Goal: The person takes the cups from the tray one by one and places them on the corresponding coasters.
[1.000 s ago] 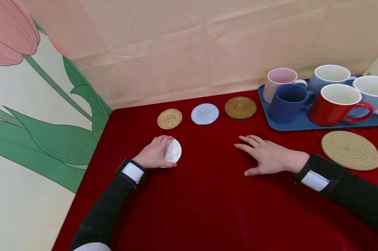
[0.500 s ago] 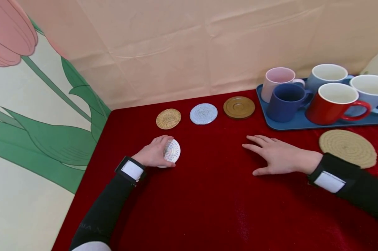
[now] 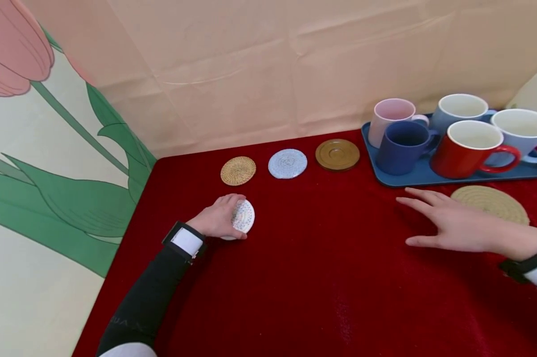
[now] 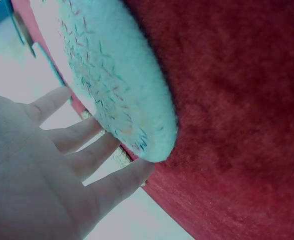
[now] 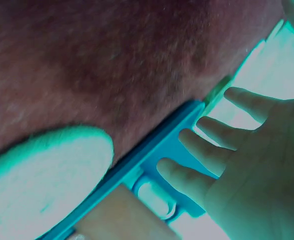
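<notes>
My left hand (image 3: 217, 218) grips a round white coaster (image 3: 244, 217) with small coloured flecks, fingers along its far edge and thumb at the near edge. The left wrist view shows that coaster (image 4: 114, 80) close up, with the fingertips along its rim. Further right, my right hand (image 3: 464, 223) hovers over the red cloth with its fingers spread and holds nothing. It overlaps a large beige coiled-rope mat (image 3: 496, 198) in the head view. In the right wrist view, the mat (image 5: 51, 180) lies to the left of the fingers, near the tray's edge.
A blue tray (image 3: 415, 178) at the back right bears several mugs, among them a red one (image 3: 456, 158) and a dark blue one (image 3: 400, 151). Along the back lie a straw coaster (image 3: 238, 171), a light blue coaster (image 3: 288, 163) and a brown wooden coaster (image 3: 337, 154).
My right hand has moved right across the cloth, up to the beige mat. The left hand has stayed at the white coaster. The head view has shifted slightly.
</notes>
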Demonstrator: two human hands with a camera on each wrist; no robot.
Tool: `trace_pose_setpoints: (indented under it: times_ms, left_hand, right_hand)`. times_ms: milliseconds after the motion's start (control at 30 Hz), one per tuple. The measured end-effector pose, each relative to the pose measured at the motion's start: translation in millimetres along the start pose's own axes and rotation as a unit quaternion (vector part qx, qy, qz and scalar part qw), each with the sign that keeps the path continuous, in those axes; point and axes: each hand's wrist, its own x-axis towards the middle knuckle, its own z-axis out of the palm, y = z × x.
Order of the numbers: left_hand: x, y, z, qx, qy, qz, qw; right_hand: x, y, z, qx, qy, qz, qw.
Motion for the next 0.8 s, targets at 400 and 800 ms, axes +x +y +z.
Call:
trace_pose_setpoints:
  times_ms: [400,800]
  left_hand:
    - [2.1,21.6,-0.8,0.001,0.042,0.055,0.9976]
    - [5.6,57.8,14.7,0.083,0.005,0.123,0.9889]
  right_hand:
    - [-16,34,-6.0,-0.077,0.018,0.067,0.995]
    - [-37,82,2.6,-0.058,-0.002,0.195,0.979]
